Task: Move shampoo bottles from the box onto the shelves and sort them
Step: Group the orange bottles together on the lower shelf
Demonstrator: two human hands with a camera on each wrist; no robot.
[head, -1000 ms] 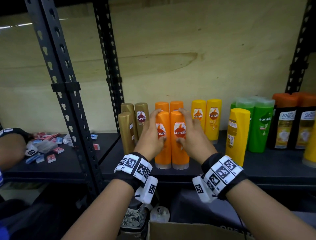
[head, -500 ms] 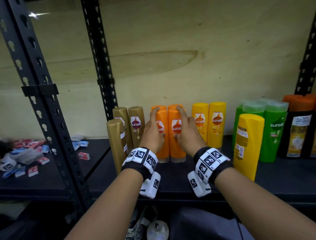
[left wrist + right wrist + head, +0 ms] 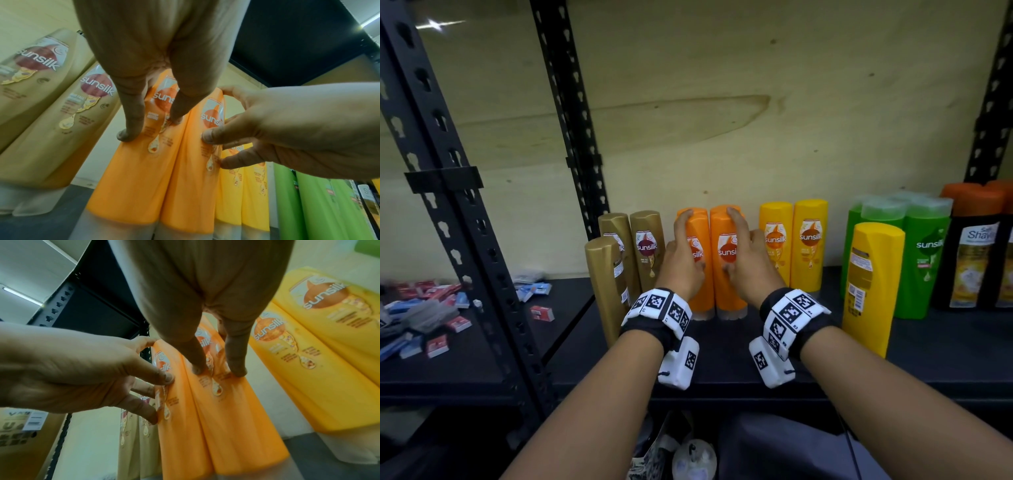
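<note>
Two orange Sunsilk bottles stand upright side by side on the black shelf point(image 3: 722, 359), close to the back wall. My left hand point(image 3: 681, 260) presses its spread fingers on the front of the left orange bottle point(image 3: 703, 298), index finger near the top. In the same way my right hand point(image 3: 746, 260) rests on the right orange bottle point(image 3: 727, 298). The left wrist view shows my left hand point(image 3: 153, 127) with fingertips flat on the left orange bottle point(image 3: 133, 178). The right wrist view shows my right hand point(image 3: 218, 371) on the right orange bottle point(image 3: 236, 410). Further orange bottles behind are hidden.
Gold bottles point(image 3: 619, 267) stand just left of the orange pair, two yellow bottles point(image 3: 794, 246) just right. A lone yellow bottle point(image 3: 869, 287) stands nearer the front, then green bottles point(image 3: 921, 260) and dark orange-capped bottles point(image 3: 972, 250). A black upright point(image 3: 465, 240) divides off small packets point(image 3: 421, 315).
Both hands have pushed the two orange bottles back toward the wall, against the orange pair behind. The head view has moved closer and the box has left the frame.
</note>
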